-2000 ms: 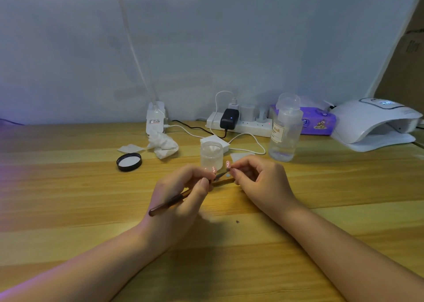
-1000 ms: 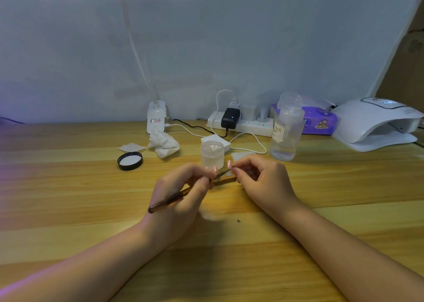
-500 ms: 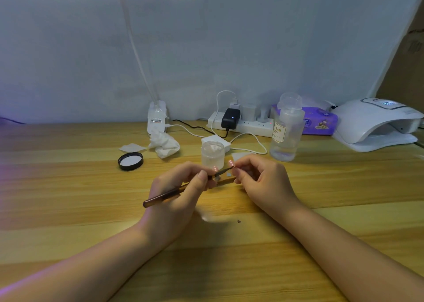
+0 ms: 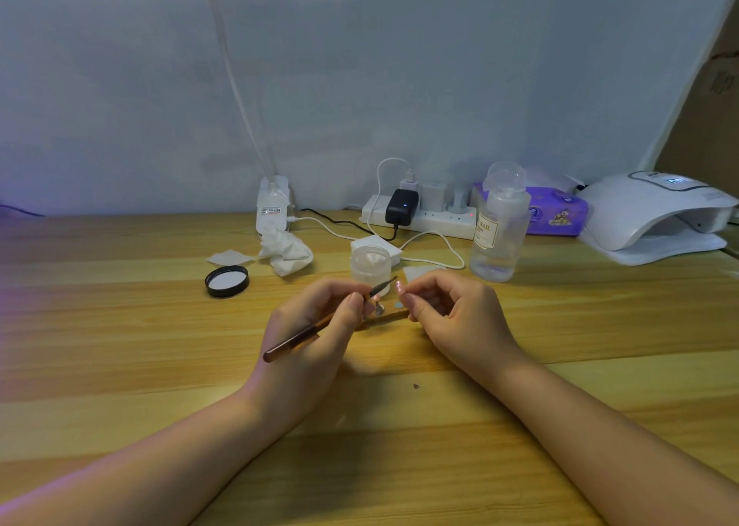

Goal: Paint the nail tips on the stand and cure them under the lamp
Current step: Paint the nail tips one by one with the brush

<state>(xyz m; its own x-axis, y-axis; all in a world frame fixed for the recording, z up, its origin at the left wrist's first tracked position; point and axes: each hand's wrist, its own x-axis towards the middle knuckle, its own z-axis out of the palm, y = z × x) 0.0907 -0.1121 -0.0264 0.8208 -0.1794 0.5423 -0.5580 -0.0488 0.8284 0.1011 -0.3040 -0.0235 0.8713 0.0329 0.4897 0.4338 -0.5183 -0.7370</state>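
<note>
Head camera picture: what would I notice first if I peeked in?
Two hands meet mid-table: the left hand grips a thin brush, and the right hand pinches a tiny pink nail tip. Far right sits a big white curing lamp.

Both forearms are bare to the frame's edge, no sleeves; the left hand (image 4: 316, 337) and right hand (image 4: 460, 317) wear nothing.

A white power strip (image 4: 432, 216) with a black adapter (image 4: 401, 206) lies at the wall, near a purple wipes pack (image 4: 558, 213), crumpled tissue (image 4: 286, 250) and black lid (image 4: 226, 281).
</note>
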